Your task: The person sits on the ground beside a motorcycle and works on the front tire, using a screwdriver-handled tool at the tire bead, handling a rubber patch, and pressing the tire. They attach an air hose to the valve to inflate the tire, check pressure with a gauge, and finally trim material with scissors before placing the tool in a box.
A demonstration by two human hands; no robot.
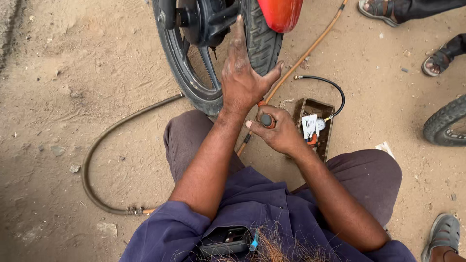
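A black motorcycle wheel (pixel 264 41) with a treaded tyre and a red mudguard (pixel 280 13) stands on sandy ground in front of me. My left hand (pixel 242 77) reaches forward, fingers spread and resting against the tyre. My right hand (pixel 274 131) is closed around a tool with a black and orange handle (pixel 266 120), held just below the left hand, next to an orange air hose (pixel 310 48).
A small brown open box (pixel 326 110) holds a pressure gauge (pixel 320 124) on a black hose (pixel 335 87). A thick dark hose (pixel 90 165) loops over the sand at left. Other people's sandalled feet (pixel 439 60) and another tyre (pixel 446 126) are at right.
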